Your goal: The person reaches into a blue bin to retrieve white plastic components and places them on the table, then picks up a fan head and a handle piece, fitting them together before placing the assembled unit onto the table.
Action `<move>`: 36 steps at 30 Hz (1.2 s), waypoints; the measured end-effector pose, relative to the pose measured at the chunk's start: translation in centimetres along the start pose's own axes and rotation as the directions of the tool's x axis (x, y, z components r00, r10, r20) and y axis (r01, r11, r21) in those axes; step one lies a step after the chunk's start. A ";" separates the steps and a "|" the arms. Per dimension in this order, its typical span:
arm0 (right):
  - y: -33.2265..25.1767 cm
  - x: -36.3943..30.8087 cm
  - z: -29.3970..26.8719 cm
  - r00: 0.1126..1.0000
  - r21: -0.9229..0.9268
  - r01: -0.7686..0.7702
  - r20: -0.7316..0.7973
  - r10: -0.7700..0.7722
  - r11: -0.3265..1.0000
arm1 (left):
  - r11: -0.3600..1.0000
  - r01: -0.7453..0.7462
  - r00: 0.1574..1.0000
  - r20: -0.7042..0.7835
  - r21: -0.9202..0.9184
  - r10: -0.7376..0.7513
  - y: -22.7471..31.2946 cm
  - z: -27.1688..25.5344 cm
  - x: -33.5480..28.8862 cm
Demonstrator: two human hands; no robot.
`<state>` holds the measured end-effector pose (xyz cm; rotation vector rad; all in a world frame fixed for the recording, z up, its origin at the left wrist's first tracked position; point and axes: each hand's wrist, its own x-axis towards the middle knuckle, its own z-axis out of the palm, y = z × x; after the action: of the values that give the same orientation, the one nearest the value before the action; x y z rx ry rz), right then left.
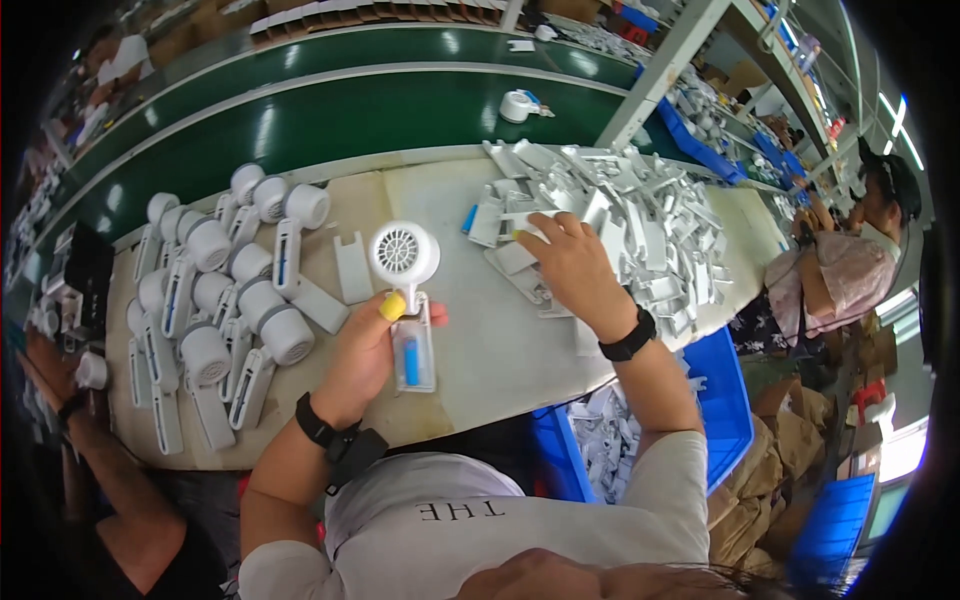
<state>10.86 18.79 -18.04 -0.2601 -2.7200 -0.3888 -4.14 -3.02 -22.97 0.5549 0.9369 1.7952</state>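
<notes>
My left hand, a yellow cover on its thumb, grips a small white handheld fan by its handle. The round grille faces up, and a blue cylindrical battery shows inside the uncovered handle. At the near left edge of a heap of white plastic handle covers, my right hand has its thumb and fingers closed round the edge of a white handle cover. The hand partly hides that piece. A loose flat white cover lies left of the fan.
Several white fans are piled at the left of the table. Below the right edge stands a blue bin of white parts. A green conveyor runs behind, carrying a white fan part. Co-workers sit at both sides.
</notes>
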 end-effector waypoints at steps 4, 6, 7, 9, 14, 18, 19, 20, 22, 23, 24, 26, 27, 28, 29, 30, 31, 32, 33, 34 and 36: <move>1.9 0.4 1.8 0.977 -0.080 0.102 0.193 -0.085 0.992 | 0.999 0.016 0.999 0.035 -0.030 -0.015 -0.1 -1.6 0.1; 1.7 0.7 1.1 0.972 -0.083 0.207 0.128 -0.195 0.975 | 1.000 0.024 1.000 -0.011 -0.008 -0.025 -0.3 -2.0 -0.1; 0.9 0.8 0.3 0.971 -0.078 0.214 0.122 -0.204 0.974 | 1.000 0.018 1.000 -0.019 -0.005 -0.018 0.1 -2.1 -0.3; -1.4 0.9 -1.2 0.944 0.085 0.328 -0.055 -0.325 0.941 | 0.997 0.022 0.998 -0.060 0.072 -0.017 1.0 -2.2 -0.5; -4.2 -0.1 0.7 0.743 0.236 0.658 -0.044 -0.668 0.715 | 0.993 -0.112 0.990 -0.093 -0.028 0.109 0.8 -2.3 -0.2; -3.5 -1.1 2.0 0.897 0.317 0.422 -0.009 -0.442 0.850 | 0.987 -0.135 0.984 -0.132 -0.086 0.123 0.5 -2.5 -0.2; -3.4 -1.4 1.9 0.969 0.315 0.236 -0.008 -0.246 0.919 | 0.987 -0.132 0.984 -0.131 -0.088 0.120 0.4 -2.4 0.0; -3.5 -1.8 2.1 0.999 0.365 0.043 0.011 -0.050 0.930 | 0.980 -0.175 0.974 -0.162 -0.096 0.158 0.4 -2.4 0.2; -5.6 -1.8 0.3 0.946 0.377 -0.269 0.276 0.170 0.886 | 0.971 -0.221 0.959 -0.203 -0.096 0.198 0.5 -2.4 0.0; -6.8 -1.8 -0.6 0.773 0.293 -0.559 0.521 0.361 0.775 | 0.967 -0.242 0.952 -0.211 -0.079 0.221 0.4 -2.3 0.0; -8.1 -2.0 -0.5 0.773 0.294 -0.561 0.521 0.362 0.774 | 0.962 -0.265 0.944 -0.219 -0.059 0.246 0.3 -2.1 0.0; -10.4 -2.0 0.3 0.821 0.200 -0.443 0.483 0.305 0.874 | 0.953 -0.297 0.934 -0.222 -0.054 0.279 -0.6 -1.7 0.1; -10.3 -2.2 0.6 0.824 0.208 -0.445 0.475 0.307 0.871 | 0.942 -0.332 0.923 -0.227 -0.056 0.312 -1.1 -1.5 0.1; -9.8 -2.5 0.9 0.855 0.294 -0.439 0.427 0.294 0.849 | 0.951 -0.306 0.934 -0.203 -0.035 0.293 -1.4 -1.4 0.0; -9.4 -2.7 1.3 0.883 0.377 -0.425 0.374 0.285 0.823 | 0.950 -0.312 0.932 -0.198 -0.022 0.302 -1.6 -1.3 -0.1; -9.3 -2.6 1.6 0.859 0.371 -0.490 0.361 0.364 0.789 | 0.945 -0.324 0.926 -0.219 -0.047 0.306 -1.6 -1.1 -0.2; -9.2 -2.2 1.3 0.866 0.382 -0.482 0.349 0.359 0.789 | 0.938 -0.339 0.917 -0.246 -0.071 0.313 -1.7 -1.1 -0.3; -9.2 -1.7 0.6 0.887 0.483 -0.460 0.221 0.404 0.745 | 0.941 -0.327 0.918 -0.266 -0.085 0.295 -1.5 -1.2 -0.5; -9.2 -1.1 -0.2 0.886 0.579 -0.421 0.095 0.455 0.699 | 0.939 -0.337 0.914 -0.265 -0.073 0.308 -1.3 -1.3 -0.6; -9.6 -0.9 -1.3 0.903 0.582 -0.374 0.050 0.427 0.723 | 0.941 -0.326 0.919 -0.263 -0.094 0.292 -1.4 -1.0 -0.5; -10.7 -0.3 -2.6 0.955 0.577 -0.204 -0.060 0.291 0.791 | 0.945 -0.309 0.927 -0.254 -0.104 0.276 -1.7 -0.5 -0.6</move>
<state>9.52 7.90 -18.36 -0.3939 -2.4686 0.4621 -3.28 -3.39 -24.62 0.4120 0.9108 2.2183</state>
